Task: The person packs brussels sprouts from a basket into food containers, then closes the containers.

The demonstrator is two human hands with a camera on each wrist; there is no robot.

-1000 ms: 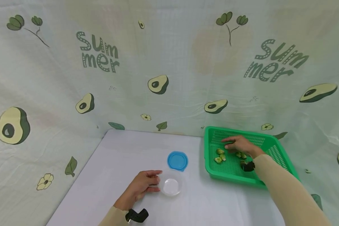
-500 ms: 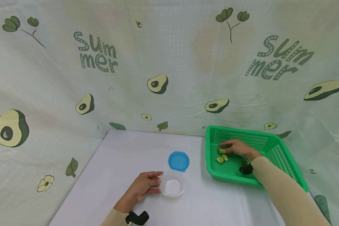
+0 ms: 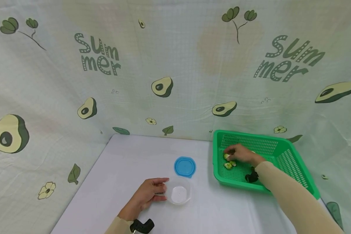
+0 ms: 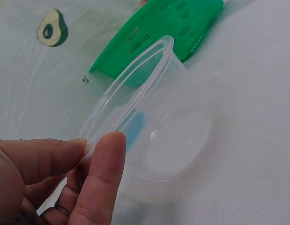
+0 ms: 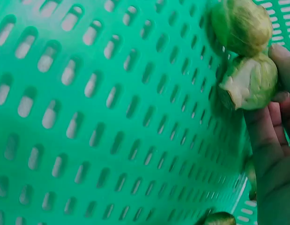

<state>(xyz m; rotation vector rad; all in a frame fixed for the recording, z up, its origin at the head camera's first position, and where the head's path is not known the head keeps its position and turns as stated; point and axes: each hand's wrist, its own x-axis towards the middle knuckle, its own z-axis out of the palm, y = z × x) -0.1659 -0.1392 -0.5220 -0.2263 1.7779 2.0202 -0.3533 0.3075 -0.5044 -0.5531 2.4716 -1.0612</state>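
Observation:
My left hand (image 3: 147, 192) pinches the rim of a clear plastic tub (image 3: 179, 195) that stands on the white table. In the left wrist view, thumb and fingers meet at the rim of this tub (image 4: 180, 136). My right hand (image 3: 240, 153) reaches down into a green perforated basket (image 3: 241, 186). Seen from the right wrist, its fingers and thumb pinch a Brussels sprout (image 5: 255, 84) with a pale cut side. A second Brussels sprout (image 5: 242, 26) touches that one. More sprouts (image 3: 228, 166) lie beside the hand on the basket floor.
A blue lid (image 3: 185, 166) lies flat just behind the tub. Further sprouts (image 5: 220, 219) show at the lower edge of the right wrist view. A cloth printed with avocados (image 3: 162, 87) hangs behind and beside the table.
My right hand has lowered into the basket and moved slightly left, onto the sprouts at its left side, and now pinches one. The left hand stays at the tub.

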